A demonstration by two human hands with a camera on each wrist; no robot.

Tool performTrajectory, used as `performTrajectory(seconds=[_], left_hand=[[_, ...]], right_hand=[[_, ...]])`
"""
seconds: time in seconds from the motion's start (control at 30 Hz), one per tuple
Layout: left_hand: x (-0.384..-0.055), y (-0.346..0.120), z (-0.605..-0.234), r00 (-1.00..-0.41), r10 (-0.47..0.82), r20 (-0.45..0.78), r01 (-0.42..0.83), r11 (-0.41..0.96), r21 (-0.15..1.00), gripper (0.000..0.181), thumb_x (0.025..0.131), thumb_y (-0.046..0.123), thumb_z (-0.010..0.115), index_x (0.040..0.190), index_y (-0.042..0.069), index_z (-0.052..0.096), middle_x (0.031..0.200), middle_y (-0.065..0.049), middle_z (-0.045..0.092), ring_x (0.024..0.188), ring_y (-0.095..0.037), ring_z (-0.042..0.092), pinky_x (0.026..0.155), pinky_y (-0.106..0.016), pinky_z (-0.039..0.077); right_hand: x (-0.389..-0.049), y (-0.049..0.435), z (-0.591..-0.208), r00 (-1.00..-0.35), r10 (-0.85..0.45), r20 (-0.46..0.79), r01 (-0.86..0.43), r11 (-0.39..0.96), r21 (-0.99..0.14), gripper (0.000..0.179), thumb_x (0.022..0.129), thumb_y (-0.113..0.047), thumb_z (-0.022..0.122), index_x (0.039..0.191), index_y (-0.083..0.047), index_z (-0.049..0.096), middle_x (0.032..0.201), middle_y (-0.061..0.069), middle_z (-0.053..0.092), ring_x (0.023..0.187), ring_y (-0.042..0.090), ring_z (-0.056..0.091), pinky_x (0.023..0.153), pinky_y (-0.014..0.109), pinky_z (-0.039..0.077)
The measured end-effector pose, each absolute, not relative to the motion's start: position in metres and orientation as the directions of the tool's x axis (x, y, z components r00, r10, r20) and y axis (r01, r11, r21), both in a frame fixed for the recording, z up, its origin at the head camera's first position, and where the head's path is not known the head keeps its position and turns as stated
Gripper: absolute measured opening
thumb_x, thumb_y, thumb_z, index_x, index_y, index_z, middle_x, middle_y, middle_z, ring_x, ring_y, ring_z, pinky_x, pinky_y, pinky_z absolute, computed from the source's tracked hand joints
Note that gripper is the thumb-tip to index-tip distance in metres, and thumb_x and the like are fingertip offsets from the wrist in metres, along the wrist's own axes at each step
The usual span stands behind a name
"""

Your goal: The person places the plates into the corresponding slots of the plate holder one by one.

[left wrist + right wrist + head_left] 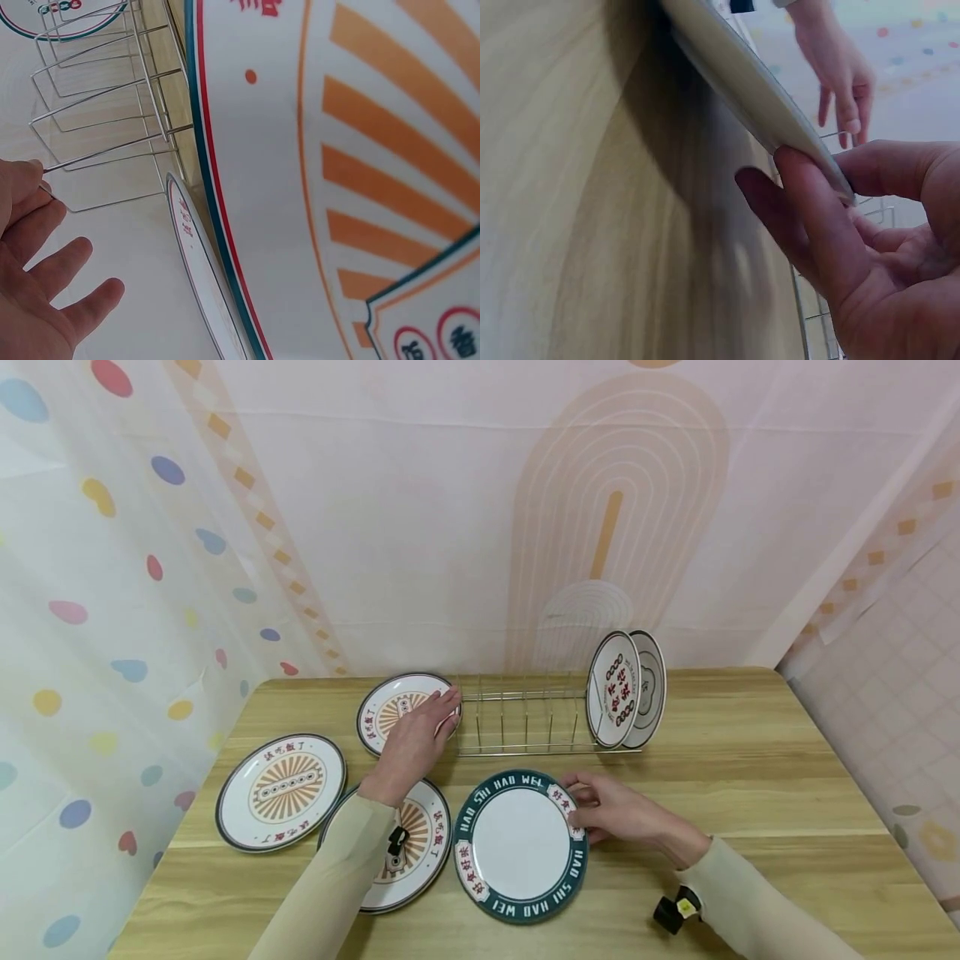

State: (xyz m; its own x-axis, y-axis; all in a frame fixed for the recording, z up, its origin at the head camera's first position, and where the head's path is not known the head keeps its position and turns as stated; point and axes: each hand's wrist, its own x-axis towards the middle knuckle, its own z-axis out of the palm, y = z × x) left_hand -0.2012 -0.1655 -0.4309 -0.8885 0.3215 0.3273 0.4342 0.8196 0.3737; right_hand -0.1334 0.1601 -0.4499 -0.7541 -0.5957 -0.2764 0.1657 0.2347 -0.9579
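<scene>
Soft, even light fills the head view; the right wrist view is dimmer, slightly blurred, with dark shadow on the desk beneath the plate.

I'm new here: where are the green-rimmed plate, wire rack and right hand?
Green-rimmed plate (522, 845), head view, white centre.
Wire rack (527, 752), head view, front rail.
Right hand (618, 810), head view, back of the hand.

I find the green-rimmed plate smooth, glossy, ceramic-looking; the dish rack bright metal wire; the desk smooth, wood-grained, satin; the printed curtain matt, lightly creased cloth; my sleeve matt fabric.
</scene>
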Motion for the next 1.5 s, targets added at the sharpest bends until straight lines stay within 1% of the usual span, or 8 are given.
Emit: performTrajectory(seconds=[0.13, 0.27, 0.43, 0.67, 0.8, 0.97, 1.27, 1.5], left_hand=[[-0.201, -0.165, -0.43, -0.894, 0.314, 0.319, 0.424, 0.821, 0.381, 0.041, 0.107, 0.017, 0.059, 0.146, 0.006, 0.059, 0.152, -0.01, 0.054, 0.141, -0.036, 0.049, 0.115, -0.053, 0.042], [-0.201, -0.165, -0.431, -0.9, 0.307, 0.31, 0.415, 0.821, 0.392, 0.041, 0.107, 0.018, 0.059, 0.146, 0.006, 0.059, 0.153, -0.01, 0.054, 0.141, -0.037, 0.049, 0.115, -0.053, 0.041], [-0.202, -0.165, -0.431, -0.897, 0.312, 0.313, 0.421, 0.817, 0.393, 0.041, 0.107, 0.018, 0.058, 0.146, 0.005, 0.059, 0.152, -0.01, 0.054, 0.141, -0.037, 0.049, 0.115, -0.053, 0.041], [-0.201, -0.166, -0.431, -0.892, 0.319, 0.321, 0.431, 0.814, 0.39, 0.041, 0.107, 0.018, 0.058, 0.146, 0.005, 0.059, 0.152, -0.01, 0.054, 0.141, -0.037, 0.05, 0.115, -0.053, 0.042], [-0.202, -0.166, -0.431, -0.889, 0.323, 0.325, 0.436, 0.814, 0.384, 0.041, 0.107, 0.019, 0.058, 0.146, 0.005, 0.059, 0.152, -0.01, 0.054, 0.14, -0.038, 0.05, 0.114, -0.054, 0.042], [-0.202, -0.166, -0.432, -0.883, 0.327, 0.336, 0.445, 0.813, 0.377, 0.042, 0.106, 0.017, 0.059, 0.146, 0.005, 0.059, 0.151, -0.012, 0.055, 0.139, -0.038, 0.052, 0.113, -0.054, 0.044], [-0.204, -0.167, -0.433, -0.886, 0.326, 0.33, 0.442, 0.811, 0.385, 0.041, 0.106, 0.017, 0.059, 0.145, 0.004, 0.059, 0.152, -0.011, 0.055, 0.14, -0.038, 0.05, 0.114, -0.054, 0.043], [-0.203, -0.167, -0.433, -0.881, 0.329, 0.341, 0.449, 0.809, 0.38, 0.041, 0.105, 0.015, 0.061, 0.145, 0.004, 0.06, 0.15, -0.012, 0.056, 0.138, -0.039, 0.052, 0.112, -0.054, 0.044]], right_hand=[[-0.131, 0.164, -0.446, -0.743, -0.62, -0.253, 0.189, 0.168, -0.968, 0.054, 0.097, 0.003, 0.061, 0.144, 0.012, 0.035, 0.121, 0.027, 0.067, 0.093, 0.029, 0.071, 0.078, 0.043, 0.064], [-0.129, 0.168, -0.444, -0.742, -0.624, -0.246, 0.196, 0.149, -0.969, 0.056, 0.097, 0.002, 0.061, 0.145, 0.012, 0.033, 0.114, 0.022, 0.07, 0.092, 0.027, 0.071, 0.079, 0.042, 0.064], [-0.127, 0.174, -0.44, -0.746, -0.623, -0.235, 0.203, 0.124, -0.971, 0.057, 0.098, 0.001, 0.061, 0.145, 0.011, 0.031, 0.111, 0.022, 0.07, 0.092, 0.028, 0.072, 0.082, 0.042, 0.064], [-0.124, 0.181, -0.433, -0.759, -0.624, -0.187, 0.171, 0.085, -0.982, 0.056, 0.1, -0.003, 0.061, 0.146, 0.01, 0.031, 0.12, 0.026, 0.068, 0.099, 0.031, 0.072, 0.087, 0.044, 0.062], [-0.123, 0.184, -0.43, -0.766, -0.617, -0.182, 0.167, 0.082, -0.982, 0.061, 0.101, -0.006, 0.062, 0.151, 0.007, 0.029, 0.126, 0.028, 0.064, 0.105, 0.032, 0.07, 0.089, 0.045, 0.062], [-0.12, 0.187, -0.423, -0.776, -0.613, -0.148, 0.139, 0.064, -0.988, 0.069, 0.103, -0.007, 0.061, 0.158, 0.009, 0.023, 0.134, 0.033, 0.058, 0.109, 0.032, 0.069, 0.089, 0.046, 0.061], [-0.114, 0.192, -0.409, -0.814, -0.57, -0.111, 0.082, 0.077, -0.994, 0.071, 0.103, -0.01, 0.064, 0.16, 0.007, 0.025, 0.143, 0.036, 0.049, 0.11, 0.028, 0.068, 0.089, 0.043, 0.061], [-0.109, 0.196, -0.4, -0.845, -0.53, -0.066, 0.055, 0.037, -0.998, 0.072, 0.103, -0.009, 0.064, 0.159, 0.009, 0.024, 0.148, 0.041, 0.041, 0.11, 0.026, 0.069, 0.09, 0.044, 0.061]])
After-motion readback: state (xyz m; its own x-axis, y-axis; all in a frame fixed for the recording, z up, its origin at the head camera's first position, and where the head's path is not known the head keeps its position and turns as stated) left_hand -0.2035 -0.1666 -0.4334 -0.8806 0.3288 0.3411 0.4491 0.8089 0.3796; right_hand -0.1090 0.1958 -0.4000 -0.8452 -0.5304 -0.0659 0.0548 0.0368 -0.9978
